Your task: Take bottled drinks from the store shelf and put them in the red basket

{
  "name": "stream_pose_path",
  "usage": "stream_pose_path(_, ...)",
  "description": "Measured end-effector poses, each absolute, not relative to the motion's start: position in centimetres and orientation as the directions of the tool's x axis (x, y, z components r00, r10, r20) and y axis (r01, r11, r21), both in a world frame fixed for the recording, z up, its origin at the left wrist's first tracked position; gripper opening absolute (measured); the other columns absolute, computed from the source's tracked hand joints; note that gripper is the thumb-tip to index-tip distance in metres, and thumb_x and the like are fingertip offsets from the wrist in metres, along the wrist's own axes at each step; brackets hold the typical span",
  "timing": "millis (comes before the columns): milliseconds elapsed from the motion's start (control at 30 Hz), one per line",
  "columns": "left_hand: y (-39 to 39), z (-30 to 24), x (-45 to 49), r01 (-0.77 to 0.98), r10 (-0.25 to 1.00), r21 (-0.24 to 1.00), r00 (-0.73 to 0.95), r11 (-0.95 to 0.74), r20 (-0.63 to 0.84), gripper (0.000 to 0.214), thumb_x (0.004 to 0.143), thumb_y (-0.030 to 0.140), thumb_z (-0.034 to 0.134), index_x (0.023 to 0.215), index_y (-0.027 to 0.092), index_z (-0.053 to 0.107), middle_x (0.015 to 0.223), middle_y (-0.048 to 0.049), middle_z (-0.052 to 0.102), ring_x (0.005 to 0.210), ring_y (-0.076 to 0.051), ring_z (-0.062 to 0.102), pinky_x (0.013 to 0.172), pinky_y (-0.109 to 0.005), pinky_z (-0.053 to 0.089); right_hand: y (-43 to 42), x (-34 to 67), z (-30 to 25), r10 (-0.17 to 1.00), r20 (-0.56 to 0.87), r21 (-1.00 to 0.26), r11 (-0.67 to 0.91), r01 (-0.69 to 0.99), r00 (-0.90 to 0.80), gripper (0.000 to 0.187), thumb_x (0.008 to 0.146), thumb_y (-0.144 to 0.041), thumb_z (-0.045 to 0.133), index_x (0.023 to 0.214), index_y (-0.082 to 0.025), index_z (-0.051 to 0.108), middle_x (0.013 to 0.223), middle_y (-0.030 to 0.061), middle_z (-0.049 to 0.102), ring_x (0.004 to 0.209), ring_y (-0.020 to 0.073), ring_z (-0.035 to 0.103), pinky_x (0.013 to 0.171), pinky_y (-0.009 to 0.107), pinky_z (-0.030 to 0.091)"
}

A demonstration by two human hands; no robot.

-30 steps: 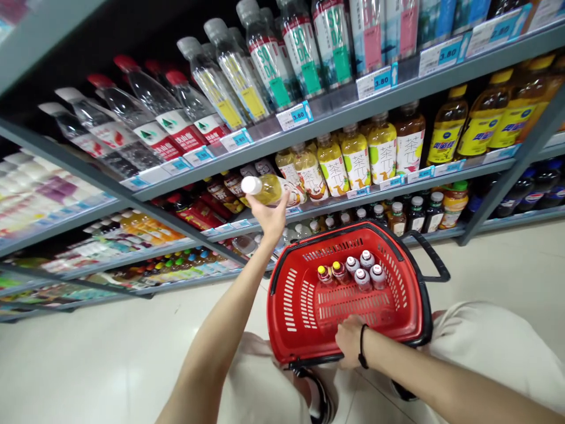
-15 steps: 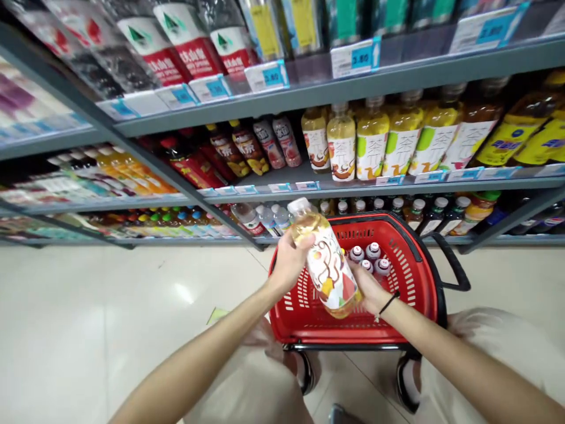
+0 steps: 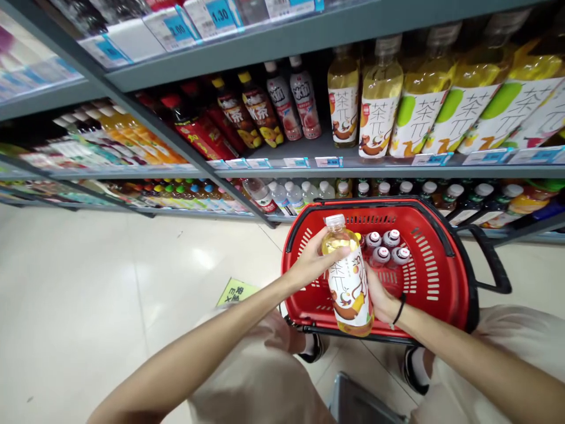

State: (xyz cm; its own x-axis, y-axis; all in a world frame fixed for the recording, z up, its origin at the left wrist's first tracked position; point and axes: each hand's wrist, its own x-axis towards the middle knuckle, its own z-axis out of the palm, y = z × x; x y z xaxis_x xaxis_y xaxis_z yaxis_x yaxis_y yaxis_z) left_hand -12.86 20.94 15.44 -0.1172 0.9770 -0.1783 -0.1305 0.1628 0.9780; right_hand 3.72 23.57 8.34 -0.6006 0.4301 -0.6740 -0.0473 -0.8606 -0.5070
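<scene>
A large bottle of yellow tea drink (image 3: 351, 288) with a white fruit-patterned label is held between both hands, cap up and slightly tilted. My left hand (image 3: 315, 259) wraps round its upper part, thumb across the front below the neck. Lower down, my right hand (image 3: 378, 294) grips the bottle's right side; its fingers are partly hidden behind it. Under the hands stands a red shopping basket (image 3: 435, 300) with a black handle (image 3: 489, 259). Several small bottles with white caps (image 3: 382, 254) stand inside it, and a yellow cap shows beside the held bottle.
Ahead, a grey shelf (image 3: 282, 168) carries rows of drinks, including similar tea bottles (image 3: 382, 106) at the right. A yellow-green floor sign (image 3: 236, 292) lies left of my knee. A grey object (image 3: 362, 403) sits on the floor between my legs.
The bottle has turned in my hands, so Chinese characters on its label now face me, and it stands more upright. My view has shifted, showing the middle shelf closer.
</scene>
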Motion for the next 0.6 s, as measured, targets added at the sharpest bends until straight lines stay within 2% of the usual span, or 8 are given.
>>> stream_pose_path(100,21.0,15.2,-12.9,-0.176,0.970,0.968,-0.134,0.177,-0.202,0.056,0.081,0.046,0.079,0.126,0.016,0.066,0.131,-0.0123,0.071,0.121,-0.029,0.068,0.108,-0.041,0.053,23.4,4.0,9.3,0.315,-0.722,-0.402,-0.916,0.002,-0.616,0.068,0.109,-0.061,0.022,0.120,-0.013,0.068,0.102,0.0121,0.078,0.098,0.0255,0.074,0.101,0.042,0.055)
stream_pose_path(233,20.3,15.3,-12.4,-0.206,0.985,0.968,-0.064,0.143,-0.159,0.065,0.075,0.037,0.087,0.131,0.017,0.060,0.134,-0.0126,0.069,0.122,-0.029,0.068,0.107,-0.039,0.054,23.3,4.8,10.1,0.125,-0.736,-0.239,-0.968,0.083,-0.666,0.081,0.106,-0.065,0.010,0.111,-0.012,0.070,0.092,0.0150,0.077,0.091,0.0282,0.074,0.096,0.046,0.055)
stream_pose_path(300,19.8,15.6,-12.0,-0.212,0.992,0.971,-0.024,0.113,-0.120,0.064,0.078,0.036,0.087,0.133,0.017,0.058,0.134,-0.0127,0.070,0.120,-0.027,0.069,0.104,-0.038,0.055,23.3,5.3,9.9,0.113,-0.697,-0.222,-0.973,0.063,-0.708,0.076,0.107,-0.061,0.011,0.111,-0.012,0.070,0.095,0.0155,0.077,0.094,0.0274,0.073,0.096,0.045,0.055)
stream_pose_path(400,18.9,16.0,-11.4,-0.200,0.998,0.978,-0.021,0.050,-0.055,0.058,0.084,0.035,0.085,0.133,0.016,0.059,0.130,-0.0129,0.070,0.116,-0.025,0.070,0.099,-0.034,0.057,23.2,5.9,8.7,0.148,-0.599,-0.270,-0.962,0.025,-0.787,0.061,0.105,-0.058,0.030,0.108,-0.012,0.071,0.101,0.0154,0.077,0.097,0.0262,0.073,0.100,0.043,0.053)
stream_pose_path(500,18.3,16.2,-10.9,-0.190,0.999,0.982,-0.051,0.009,-0.019,0.053,0.087,0.029,0.084,0.131,0.014,0.059,0.128,-0.0123,0.071,0.110,-0.022,0.071,0.095,-0.030,0.057,23.0,6.3,7.6,0.169,-0.536,-0.320,-0.947,0.014,-0.827,0.052,0.097,-0.059,0.046,0.104,-0.013,0.070,0.099,0.0159,0.077,0.101,0.0300,0.072,0.100,0.048,0.053)
stream_pose_path(600,18.1,16.2,-10.5,-0.161,0.998,0.987,-0.061,0.002,-0.012,0.051,0.089,0.027,0.082,0.132,0.013,0.060,0.127,-0.0124,0.071,0.110,-0.021,0.070,0.093,-0.028,0.057,22.8,6.4,7.0,0.152,-0.486,-0.329,-0.944,0.019,-0.860,0.048,0.093,-0.058,0.049,0.103,-0.015,0.069,0.101,0.0159,0.077,0.106,0.0328,0.071,0.098,0.051,0.054)
